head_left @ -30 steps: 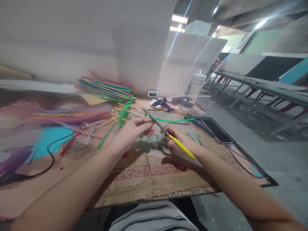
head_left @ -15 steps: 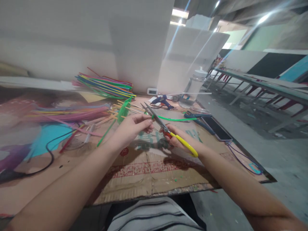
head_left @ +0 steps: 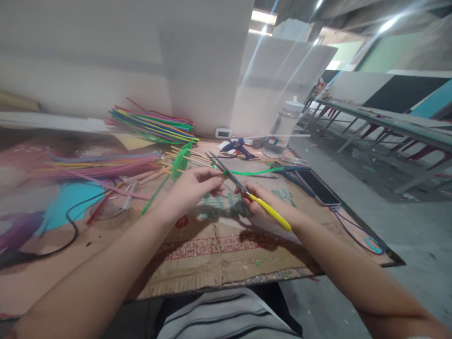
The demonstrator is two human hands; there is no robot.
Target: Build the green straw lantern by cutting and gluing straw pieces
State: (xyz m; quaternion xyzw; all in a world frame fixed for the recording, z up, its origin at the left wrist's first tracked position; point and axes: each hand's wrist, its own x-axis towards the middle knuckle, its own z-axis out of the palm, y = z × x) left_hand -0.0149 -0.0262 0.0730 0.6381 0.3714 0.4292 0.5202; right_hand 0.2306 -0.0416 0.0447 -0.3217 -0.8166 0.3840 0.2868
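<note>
My right hand (head_left: 259, 197) grips a pair of scissors (head_left: 270, 212) with yellow handles, its blades pointing up and to the left. Between the thumb and fingers of my left hand (head_left: 203, 183) is the end of a green pipe cleaner (head_left: 254, 173), which runs right past the blades. The scissor blades lie across the green strip close to my left fingertips. Just behind my left hand, a green fuzzy piece (head_left: 181, 162) sits among thin wooden sticks (head_left: 196, 159).
Cardboard (head_left: 197, 263) covers the table front. Behind are bundled pipe cleaners (head_left: 151, 125), a small white display (head_left: 223, 133), a blue glue gun (head_left: 238, 148) and a clear bottle (head_left: 284, 125). Pliers (head_left: 296, 179) and a phone (head_left: 318, 188) lie right; a black cable (head_left: 72, 226) left.
The scissors have closed somewhat, their handles now nearly together. The green strip's right end has shifted slightly left and up.
</note>
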